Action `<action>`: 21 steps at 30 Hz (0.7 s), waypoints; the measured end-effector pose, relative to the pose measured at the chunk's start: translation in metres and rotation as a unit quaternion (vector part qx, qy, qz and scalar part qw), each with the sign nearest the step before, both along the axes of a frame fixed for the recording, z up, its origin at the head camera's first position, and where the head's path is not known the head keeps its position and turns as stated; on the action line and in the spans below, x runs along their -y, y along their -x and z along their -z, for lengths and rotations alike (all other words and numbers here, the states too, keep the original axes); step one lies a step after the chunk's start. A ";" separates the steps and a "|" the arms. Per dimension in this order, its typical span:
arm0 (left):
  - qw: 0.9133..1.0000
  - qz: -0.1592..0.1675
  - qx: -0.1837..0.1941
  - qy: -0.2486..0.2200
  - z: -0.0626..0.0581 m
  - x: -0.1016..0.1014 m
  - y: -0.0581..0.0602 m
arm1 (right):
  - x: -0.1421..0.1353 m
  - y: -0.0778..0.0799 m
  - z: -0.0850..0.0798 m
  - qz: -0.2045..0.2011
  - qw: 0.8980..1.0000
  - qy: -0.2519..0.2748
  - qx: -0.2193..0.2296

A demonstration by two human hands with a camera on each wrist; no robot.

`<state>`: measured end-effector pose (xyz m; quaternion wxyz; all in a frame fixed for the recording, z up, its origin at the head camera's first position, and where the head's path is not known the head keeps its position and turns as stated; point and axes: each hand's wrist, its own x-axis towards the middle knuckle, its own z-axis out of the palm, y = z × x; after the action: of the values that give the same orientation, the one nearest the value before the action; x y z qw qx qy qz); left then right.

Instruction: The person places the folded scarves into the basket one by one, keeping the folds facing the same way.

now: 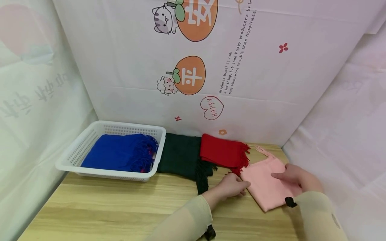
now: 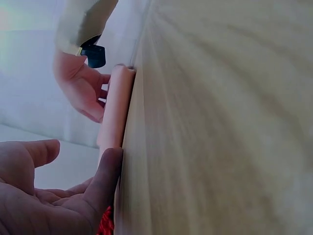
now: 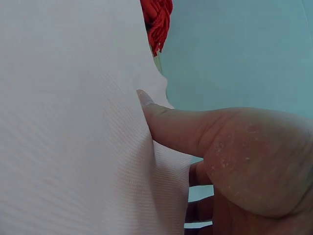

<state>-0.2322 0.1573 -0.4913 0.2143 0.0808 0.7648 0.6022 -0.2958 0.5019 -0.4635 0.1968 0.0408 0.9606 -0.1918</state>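
A folded pink scarf (image 1: 265, 184) lies at the right of the wooden table, its fringe toward the back. My right hand (image 1: 291, 175) holds its right edge, the thumb on top and the other fingers behind the cloth in the right wrist view. At the scarf's left edge is my left hand (image 1: 232, 185). The left wrist view shows its thumb held apart and a fingertip (image 2: 111, 159) right at the scarf's edge, low by the tabletop. Just behind the left hand lies a folded red scarf (image 1: 223, 152) with fringe on its right side.
A folded dark green scarf (image 1: 181, 155) lies left of the red one, partly under it. Farther left stands a white plastic basket (image 1: 72, 165) with a folded blue scarf (image 1: 111, 152) inside. A printed white cloth (image 1: 253, 110) hangs behind the table; white sheets flank both sides.
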 end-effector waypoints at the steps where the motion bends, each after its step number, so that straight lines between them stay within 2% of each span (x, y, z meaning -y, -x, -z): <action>1: 1.000 -0.001 0.000 -0.002 0.000 0.000 0.000 | 0.002 -0.002 -0.001 -0.001 1.000 -0.002 -0.001; 13: 1.000 -0.004 -0.006 -0.011 0.000 -0.001 -0.003 | 0.016 -0.023 0.000 -0.026 0.999 -0.015 -0.016; 21: 0.996 -0.007 0.048 -0.077 0.003 -0.001 -0.003 | 0.029 -0.033 -0.006 -0.055 0.996 -0.069 -0.026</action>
<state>-0.2295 0.1580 -0.4948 0.2396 0.0633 0.7053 0.6642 -0.2630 0.4730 -0.4570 0.1789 -0.0035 0.9772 -0.1146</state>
